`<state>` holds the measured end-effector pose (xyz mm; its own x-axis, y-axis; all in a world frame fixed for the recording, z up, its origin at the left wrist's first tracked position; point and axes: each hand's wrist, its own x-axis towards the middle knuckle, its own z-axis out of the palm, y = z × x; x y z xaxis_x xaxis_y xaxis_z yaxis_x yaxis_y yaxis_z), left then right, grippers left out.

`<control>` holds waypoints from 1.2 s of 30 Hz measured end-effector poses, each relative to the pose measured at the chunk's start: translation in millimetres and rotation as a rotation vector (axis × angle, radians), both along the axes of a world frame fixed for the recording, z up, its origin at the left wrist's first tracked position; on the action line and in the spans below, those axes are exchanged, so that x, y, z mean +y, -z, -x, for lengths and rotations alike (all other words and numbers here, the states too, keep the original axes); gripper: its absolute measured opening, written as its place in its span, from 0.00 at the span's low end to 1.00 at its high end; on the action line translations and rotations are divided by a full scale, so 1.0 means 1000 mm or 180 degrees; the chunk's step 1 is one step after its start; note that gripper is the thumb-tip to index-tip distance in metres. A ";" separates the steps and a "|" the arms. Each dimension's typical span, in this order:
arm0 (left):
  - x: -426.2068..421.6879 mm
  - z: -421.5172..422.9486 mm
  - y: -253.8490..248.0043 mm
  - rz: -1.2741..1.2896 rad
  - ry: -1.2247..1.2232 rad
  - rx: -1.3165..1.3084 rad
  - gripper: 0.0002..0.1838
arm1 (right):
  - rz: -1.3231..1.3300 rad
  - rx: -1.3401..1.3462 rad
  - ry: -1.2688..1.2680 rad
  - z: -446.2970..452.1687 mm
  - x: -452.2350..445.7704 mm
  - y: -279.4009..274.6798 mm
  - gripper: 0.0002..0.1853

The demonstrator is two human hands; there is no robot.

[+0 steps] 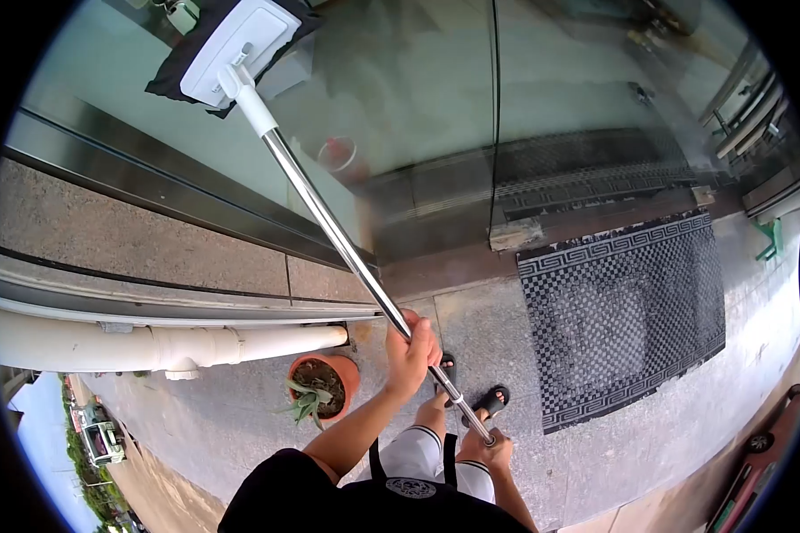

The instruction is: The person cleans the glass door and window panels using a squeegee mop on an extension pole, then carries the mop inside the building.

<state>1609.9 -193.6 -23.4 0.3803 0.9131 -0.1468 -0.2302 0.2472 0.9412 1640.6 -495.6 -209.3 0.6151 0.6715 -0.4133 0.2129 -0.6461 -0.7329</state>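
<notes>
A flat mop [331, 227] with a long shiny metal pole slants up to the left across the view. Its white head [240, 51], with a dark cloth around the edges, lies against the glass panel [418, 89]. My left hand [409, 355] is wrapped round the lower half of the pole. Near the pole's bottom end, my right hand [496, 450] is closed on it as well. Both of my feet, in black sandals [492, 401], stand on the paving below the pole.
A potted plant [307, 404] in an orange pot stands left of my feet, beside a white pipe [151, 346]. A black-and-grey patterned mat [631, 320] lies right, before the glass. A green stool [769, 240] is at far right. Vehicles are in the distance.
</notes>
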 end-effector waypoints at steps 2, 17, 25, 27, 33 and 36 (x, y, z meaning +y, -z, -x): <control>-0.051 -0.008 0.078 0.0448 0.0190 0.0102 0.09 | 0.0869 0.0084 -0.0066 0.016 -0.079 0.016 0.11; -0.051 -0.027 0.416 0.2729 0.0418 0.1416 0.18 | 0.2571 0.0391 0.0107 0.042 -0.085 0.052 0.13; -0.065 -0.039 0.067 0.0885 0.0671 0.0076 0.08 | 0.0536 0.0016 0.0250 0.036 -0.111 0.041 0.06; -0.044 -0.056 0.022 0.0468 0.0449 0.0058 0.09 | 0.0139 0.0150 0.0371 0.004 -0.060 0.019 0.08; -0.083 -0.084 0.091 0.0460 0.0412 0.0391 0.10 | 0.1032 0.0062 0.0227 -0.005 -0.125 0.027 0.10; -0.111 -0.078 0.205 0.1179 0.0619 0.0966 0.12 | 0.1850 0.0296 0.0264 0.022 -0.183 0.029 0.09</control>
